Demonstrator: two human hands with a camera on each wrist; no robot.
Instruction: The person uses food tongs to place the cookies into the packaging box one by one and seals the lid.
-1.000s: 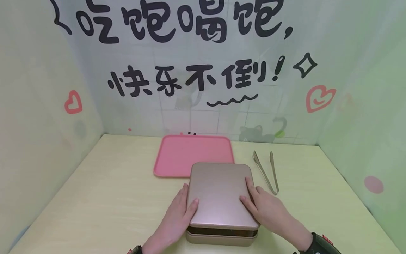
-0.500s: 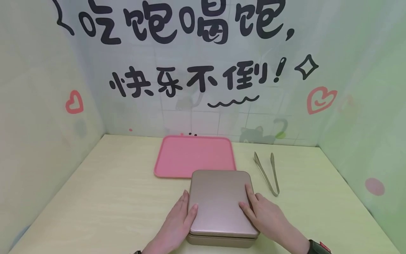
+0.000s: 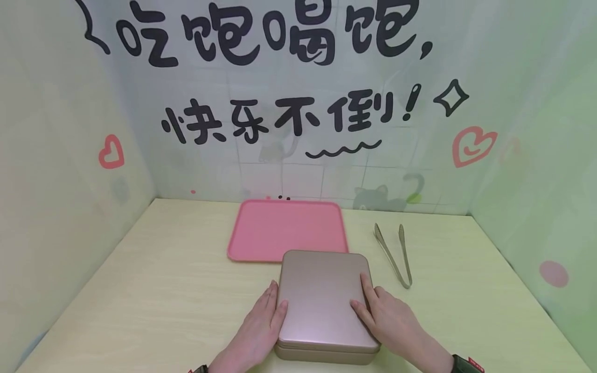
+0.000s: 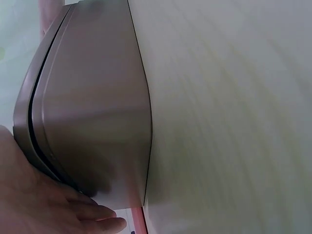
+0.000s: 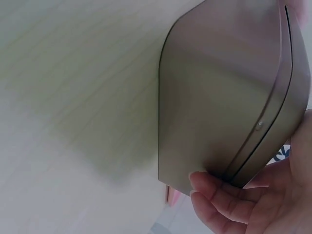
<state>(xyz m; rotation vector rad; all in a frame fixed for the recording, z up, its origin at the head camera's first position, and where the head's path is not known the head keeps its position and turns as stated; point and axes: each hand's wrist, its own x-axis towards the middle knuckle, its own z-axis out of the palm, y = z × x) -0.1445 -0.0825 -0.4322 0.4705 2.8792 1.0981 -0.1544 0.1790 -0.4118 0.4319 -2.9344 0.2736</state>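
Note:
A rose-gold metal tin stands near the front of the table. Its lid [image 3: 324, 298] sits on the tin's base [image 3: 326, 356], and a thin dark seam between them shows in both wrist views. My left hand [image 3: 258, 327] grips the lid's left side, its thumb over the top edge and its fingers along the side wall. On the right side, my right hand [image 3: 394, 322] holds the lid with thumb and index finger on top. The other fingers [image 5: 219, 202] of that hand bend round the tin's side in the right wrist view. The inside of the tin is hidden.
A pink tray [image 3: 289, 230] lies behind the tin, its near right corner covered by the lid. Metal tongs [image 3: 396, 264] lie spread on the table to the right. A printed backdrop [image 3: 298, 176] closes off the table's back and sides.
The lid was raised above the base with a dark gap at the front. Both hands have lowered it onto the base, and it has hardly moved over the last half second.

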